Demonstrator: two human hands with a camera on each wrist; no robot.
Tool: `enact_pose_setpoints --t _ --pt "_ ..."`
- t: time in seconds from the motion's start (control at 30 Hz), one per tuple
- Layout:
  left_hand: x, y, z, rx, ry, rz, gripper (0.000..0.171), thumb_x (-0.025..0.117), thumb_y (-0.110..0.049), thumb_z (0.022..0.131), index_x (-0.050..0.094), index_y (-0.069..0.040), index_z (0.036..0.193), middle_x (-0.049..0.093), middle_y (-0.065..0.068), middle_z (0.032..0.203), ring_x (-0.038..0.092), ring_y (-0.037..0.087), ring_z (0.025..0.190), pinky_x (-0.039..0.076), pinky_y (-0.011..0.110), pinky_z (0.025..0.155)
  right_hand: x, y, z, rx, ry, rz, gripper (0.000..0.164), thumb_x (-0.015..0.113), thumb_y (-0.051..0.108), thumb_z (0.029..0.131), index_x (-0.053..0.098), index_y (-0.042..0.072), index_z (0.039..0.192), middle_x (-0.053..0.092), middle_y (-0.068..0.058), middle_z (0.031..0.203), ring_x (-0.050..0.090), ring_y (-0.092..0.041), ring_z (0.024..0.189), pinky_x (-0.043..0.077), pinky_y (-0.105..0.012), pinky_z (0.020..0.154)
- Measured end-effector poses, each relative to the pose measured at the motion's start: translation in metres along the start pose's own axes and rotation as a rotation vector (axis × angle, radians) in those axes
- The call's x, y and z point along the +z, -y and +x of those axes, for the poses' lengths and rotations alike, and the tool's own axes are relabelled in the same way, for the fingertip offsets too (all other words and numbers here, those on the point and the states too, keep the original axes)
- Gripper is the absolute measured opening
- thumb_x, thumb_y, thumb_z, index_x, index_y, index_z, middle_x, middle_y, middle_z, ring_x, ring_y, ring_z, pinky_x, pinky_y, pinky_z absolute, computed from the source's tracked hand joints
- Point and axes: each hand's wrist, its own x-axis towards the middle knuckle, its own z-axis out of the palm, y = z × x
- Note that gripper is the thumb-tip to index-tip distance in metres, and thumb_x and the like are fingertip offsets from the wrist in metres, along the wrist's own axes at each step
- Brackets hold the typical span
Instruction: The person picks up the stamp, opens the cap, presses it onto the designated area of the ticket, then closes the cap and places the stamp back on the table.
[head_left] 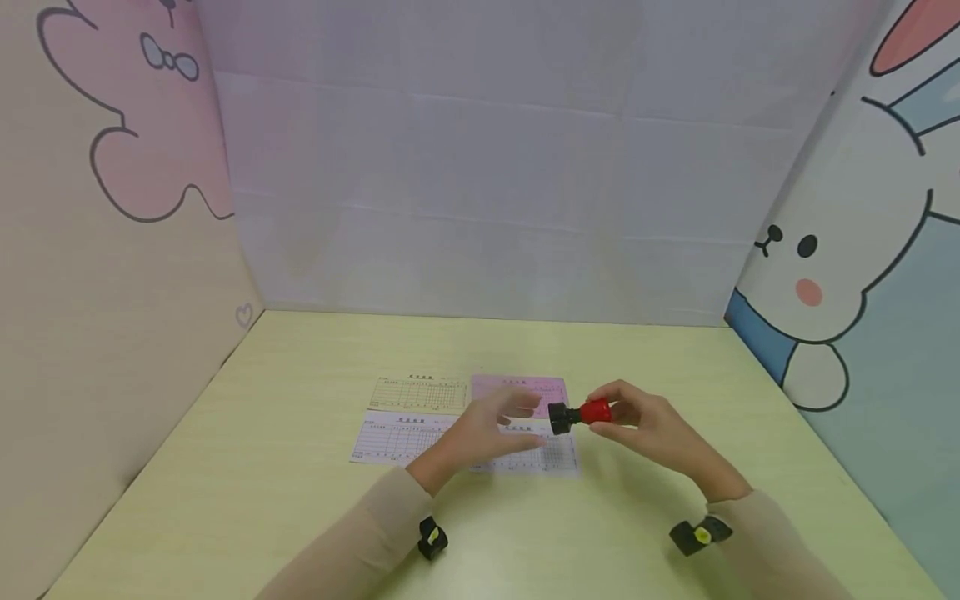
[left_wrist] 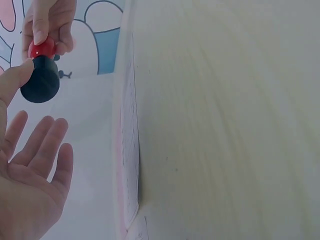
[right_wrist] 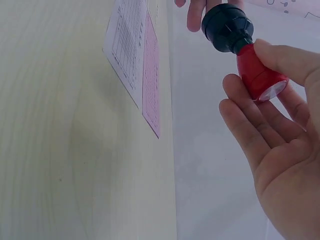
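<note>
My right hand [head_left: 651, 427] pinches the red handle of a stamp [head_left: 596, 411] between thumb and fingers. The stamp lies sideways in the air, its wide black end [right_wrist: 225, 27] pointing toward my left hand [head_left: 486, 427]. That left hand has its fingers spread and partly bent around the space by the black end. In the left wrist view its thumb overlaps the edge of the stamp [left_wrist: 41, 82]; whether they touch, I cannot tell. Beneath both hands lie printed forms: a yellow one [head_left: 417, 395], a pink one [head_left: 487, 383] and white ones [head_left: 390, 437], partly covered by my left hand.
The forms lie together on a pale wood-grain table [head_left: 300, 500]. A plain whitish sheet [head_left: 480, 192] rises along the back edge. Side walls with cartoon figures [head_left: 817, 250] stand at left and right. Black bands [head_left: 432, 537] sit on both sleeved wrists.
</note>
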Motion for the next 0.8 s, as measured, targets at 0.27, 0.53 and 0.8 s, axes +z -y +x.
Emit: enact_pose_setpoints --t 0.27,0.53,0.8 --pt "0.0073 -0.0062 0.0009 0.018 -0.045 -0.040 0.063 0.079 -0.041 0.087 0.052 -0.027 0.142 0.059 -0.008 0.136 0.059 0.014 0.122 0.049 0.035 0.100 0.0033 0.0015 0.0005 0.013 0.012 0.099 0.036 0.071 0.015 0.095 0.056 0.005 0.126 0.068 -0.007 0.110 0.067 -0.027 0.090 0.057 -0.024 0.080" --pt "0.0091 -0.0075 0.0048 0.092 -0.068 -0.034 0.065 0.079 -0.036 0.088 0.050 -0.028 0.145 0.061 -0.009 0.134 0.061 0.011 0.119 0.049 0.033 0.099 0.0069 -0.0005 0.0019 0.028 0.043 0.161 0.036 0.066 0.015 0.098 0.052 0.001 0.129 0.067 -0.012 0.115 0.070 -0.018 0.098 0.053 -0.022 0.089" --pt "0.0096 -0.0080 0.0053 0.128 -0.107 -0.041 0.057 0.079 -0.031 0.088 0.056 -0.025 0.140 0.064 -0.010 0.129 0.064 0.007 0.112 0.051 0.035 0.098 0.0099 -0.0001 0.0029 0.021 0.064 0.219 0.031 0.064 0.013 0.100 0.053 0.004 0.127 0.067 -0.014 0.115 0.071 -0.023 0.096 0.055 -0.025 0.089"
